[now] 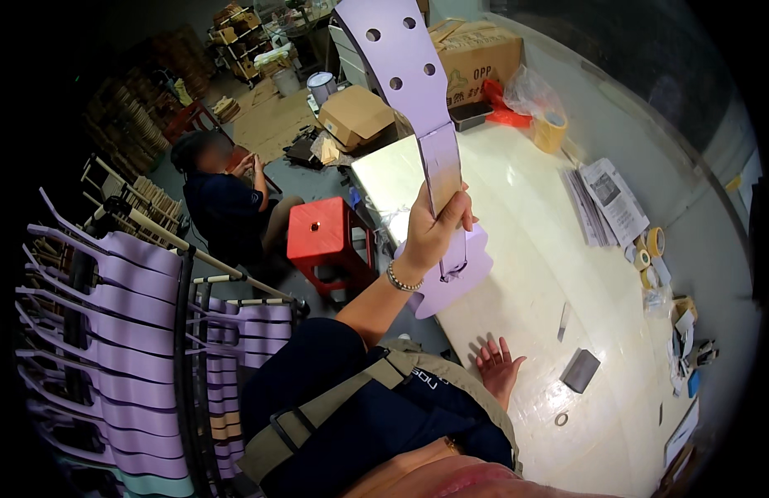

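My left hand (435,222), with a bracelet at the wrist, is wrapped round the neck of a lilac-painted ukulele (407,79). The instrument stands nearly upright before me, its headstock with several peg holes at the top. A bare wood strip runs along the neck, and the lilac body below has a wavy outline and is partly hidden by my hand and wrist. My right hand (498,367) hangs palm up over the near table edge, fingers spread and holding nothing. Closest to it on the table lie a dark grey block (580,370) and a thin blade-like strip (563,322).
On the pale table (525,216) are papers (614,199), tape rolls (550,131), a small ring (561,420) and a cardboard box (481,66). A rack of lilac ukulele parts (136,332) stands at left. Beyond are a red stool (320,241) and a seated person (227,195).
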{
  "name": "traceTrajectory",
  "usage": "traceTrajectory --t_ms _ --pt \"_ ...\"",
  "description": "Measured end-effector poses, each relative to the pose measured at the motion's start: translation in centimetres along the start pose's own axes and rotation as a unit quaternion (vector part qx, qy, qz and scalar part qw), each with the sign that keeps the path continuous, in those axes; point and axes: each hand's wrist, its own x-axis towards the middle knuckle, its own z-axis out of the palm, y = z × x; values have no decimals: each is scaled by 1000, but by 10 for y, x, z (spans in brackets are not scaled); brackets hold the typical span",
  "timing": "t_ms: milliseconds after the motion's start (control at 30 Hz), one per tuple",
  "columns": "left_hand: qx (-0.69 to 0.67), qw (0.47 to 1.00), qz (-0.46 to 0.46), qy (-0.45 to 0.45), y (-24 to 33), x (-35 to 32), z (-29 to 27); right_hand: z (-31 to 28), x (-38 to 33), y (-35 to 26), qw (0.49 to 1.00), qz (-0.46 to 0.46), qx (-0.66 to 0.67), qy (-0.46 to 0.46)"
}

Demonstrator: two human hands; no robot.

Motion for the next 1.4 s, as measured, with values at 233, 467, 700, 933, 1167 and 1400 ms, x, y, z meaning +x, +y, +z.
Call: traceTrajectory --t_ms 233,467,700,933,1167,1400 --pt "12 1000 2 -28 -1 -7 3 4 1 -2 1000 -4 -7 -3" --pt "2 999 -8 -41 -2 -11 5 -1 3 -1 1000 -6 -7 -9" --pt "9 999 -17 -36 -2 -13 5 -3 4 2 1000 -8 5 0" --pt "-3 999 -6 -38 1 -15 7 -2 2 1 1000 -6 11 6" --pt "-1 999 4 -42 0 -17 3 -3 2 3 1000 -3 7 19" --pt "-1 999 23 -32 1 -13 3 -9 2 2 1000 -12 14 11"
